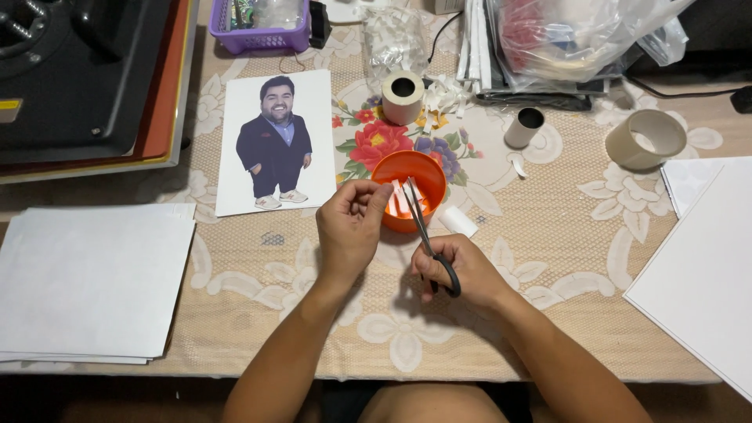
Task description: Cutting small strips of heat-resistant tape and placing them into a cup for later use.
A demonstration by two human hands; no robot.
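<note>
My right hand (pixel 462 270) grips black-handled scissors (pixel 423 231), blades pointing up toward an orange cup (pixel 407 168). My left hand (pixel 350 227) pinches a small white strip at its fingertips, right at the cup's near rim and beside the scissor tips. Several white strips lie inside the cup. A small white piece (pixel 457 222) rests on the tablecloth just right of the cup.
A printed cartoon figure of a person on white card (pixel 274 141) lies left of the cup. White sheet stacks sit at left (pixel 90 278) and right (pixel 705 274). Tape rolls (pixel 403 96) (pixel 646 139), a small tube (pixel 524 127), a purple basket (pixel 258 27), a plastic bag (pixel 572 35) and a black machine (pixel 78 78) line the back.
</note>
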